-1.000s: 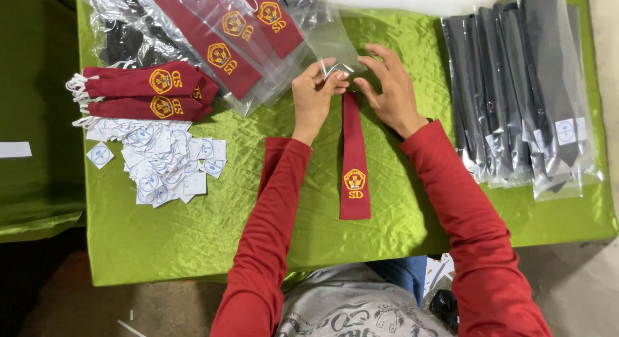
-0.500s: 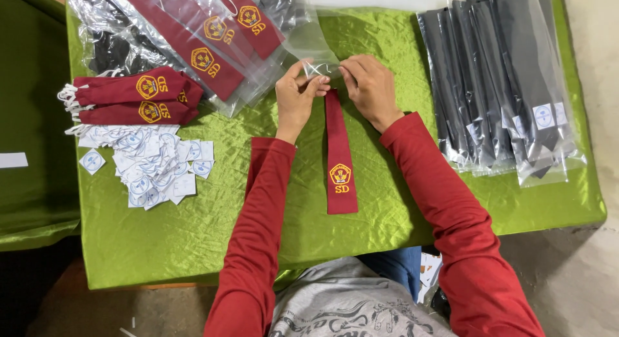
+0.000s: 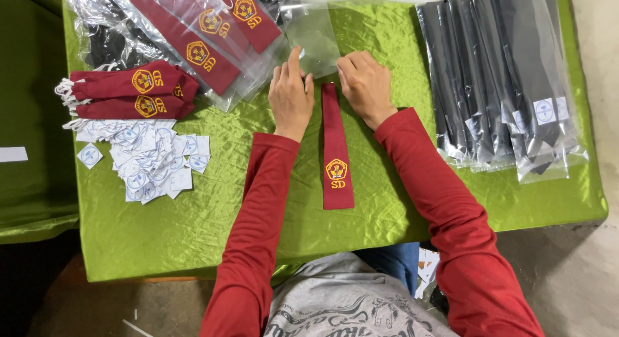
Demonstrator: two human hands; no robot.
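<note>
A maroon tie [image 3: 336, 150] with a yellow emblem lies flat on the green tablecloth [image 3: 400, 201], pointing towards me. My left hand [image 3: 291, 95] and my right hand [image 3: 364, 85] sit on either side of its far end. Both hands meet the near edge of an empty clear plastic bag [image 3: 313, 34] just beyond the tie. My left index finger is stretched out over the bag's left edge. My right fingers curl at its lower right corner. How the fingertips grip the bag is partly hidden.
Bagged maroon ties [image 3: 206, 40] are piled at the far left, with two unbagged folded ones [image 3: 129, 95] below them. Several small white labels [image 3: 151, 159] lie scattered at the left. A row of bagged black ties [image 3: 509, 79] fills the right side.
The hands have parted slightly at the tie's far end and now sit on the clear bag's near edge. The camera view shifted; the tie has stayed flat.
</note>
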